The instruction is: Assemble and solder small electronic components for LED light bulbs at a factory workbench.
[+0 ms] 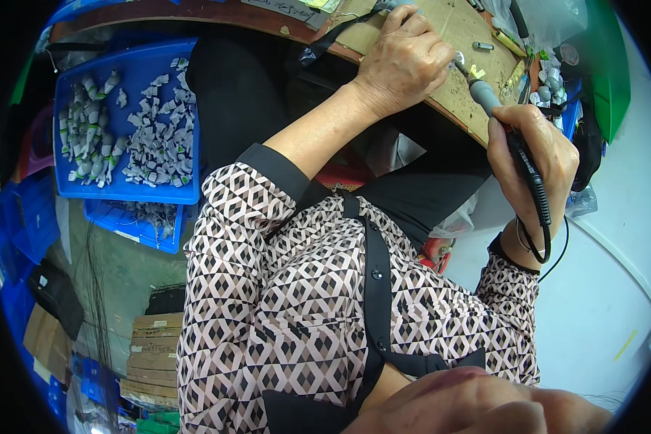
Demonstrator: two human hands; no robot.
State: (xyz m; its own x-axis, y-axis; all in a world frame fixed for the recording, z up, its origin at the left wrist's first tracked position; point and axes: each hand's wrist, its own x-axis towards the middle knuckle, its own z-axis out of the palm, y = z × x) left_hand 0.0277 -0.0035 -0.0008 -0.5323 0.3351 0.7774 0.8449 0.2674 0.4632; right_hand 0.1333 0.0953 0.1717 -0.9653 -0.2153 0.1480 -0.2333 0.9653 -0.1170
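Observation:
Held like a pen in my right hand is a soldering iron with a grey grip and a black cord. Its tip points up and left, close to the fingertips of my left hand. That hand rests at the edge of the wooden workbench, fingers curled and closed. A small white part shows at its fingertips, right by the iron's tip; the rest of the part is hidden. A small metal cylinder lies on the bench just beyond the iron.
To my left, a blue tray holds many small white parts and grey-and-white bulb-like pieces; another blue tray sits below it. A green bin and more grey pieces are at the right. Stacked cardboard lies lower left.

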